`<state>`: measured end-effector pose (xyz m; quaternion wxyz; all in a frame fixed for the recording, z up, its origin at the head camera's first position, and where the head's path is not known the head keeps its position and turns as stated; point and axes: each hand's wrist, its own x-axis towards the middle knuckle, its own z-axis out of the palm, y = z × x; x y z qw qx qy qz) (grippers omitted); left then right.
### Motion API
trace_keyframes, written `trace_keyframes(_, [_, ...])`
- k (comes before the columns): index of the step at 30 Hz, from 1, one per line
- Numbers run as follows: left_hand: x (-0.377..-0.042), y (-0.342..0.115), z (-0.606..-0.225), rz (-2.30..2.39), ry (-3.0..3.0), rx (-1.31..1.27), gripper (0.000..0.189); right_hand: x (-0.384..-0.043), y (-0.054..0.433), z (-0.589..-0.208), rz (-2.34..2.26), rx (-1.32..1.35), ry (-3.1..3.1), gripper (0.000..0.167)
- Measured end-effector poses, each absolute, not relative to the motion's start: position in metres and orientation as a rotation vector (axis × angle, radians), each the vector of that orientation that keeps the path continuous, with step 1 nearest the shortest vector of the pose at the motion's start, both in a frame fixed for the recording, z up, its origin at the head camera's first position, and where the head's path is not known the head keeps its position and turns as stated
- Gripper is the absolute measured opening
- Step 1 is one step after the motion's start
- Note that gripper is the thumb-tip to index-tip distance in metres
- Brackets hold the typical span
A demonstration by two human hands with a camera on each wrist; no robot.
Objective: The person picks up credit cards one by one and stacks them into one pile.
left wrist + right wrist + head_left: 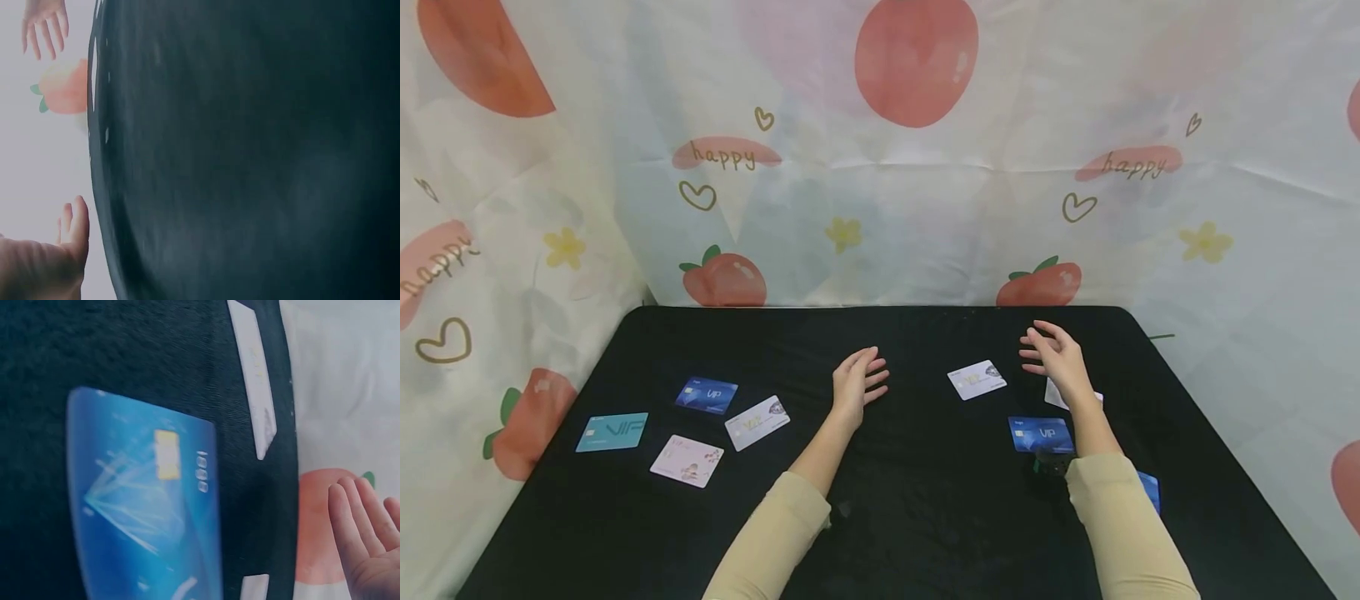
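Note:
My left hand (pixel 854 387) is raised over the middle of the black table with its fingers extended and nothing in it. Over the right side, my right hand (pixel 1057 362) has loosely spread fingers and is likewise without a thing. Beneath the right hand and forearm, a white card (pixel 1056 393) is partly covered. Left of that hand lies another white card (pixel 977 380). A blue VIP card (pixel 1041 434) lies below the right wrist and looms large in the right wrist view (pixel 144 506). One more blue card (pixel 1150 490) shows only an edge beside the right sleeve.
Several cards lie at the left: a blue one (pixel 706 395), a teal one (pixel 612 432), a pink one (pixel 687 461) and a white one (pixel 757 422). Behind the black table (pixel 917 517) hangs a printed curtain (pixel 880 208), which also runs along the left side.

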<state>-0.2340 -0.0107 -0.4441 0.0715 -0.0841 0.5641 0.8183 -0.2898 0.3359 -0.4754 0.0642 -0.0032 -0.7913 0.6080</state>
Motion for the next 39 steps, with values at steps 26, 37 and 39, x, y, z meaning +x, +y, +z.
trace_keyframes(26, [-0.238,0.065,-0.474,2.442,1.256,-0.505,0.062,-0.263,0.308,-0.461,2.03,-0.192,-2.507,0.073])
trace_keyframes(37, [-0.236,0.083,-0.476,2.44,1.221,-0.58,0.061,-0.261,0.306,-0.461,2.094,-0.283,-2.543,0.073])
trace_keyframes(39, [-0.236,0.085,-0.475,2.44,1.218,-0.578,0.061,-0.26,0.307,-0.461,2.111,-0.295,-2.539,0.072])
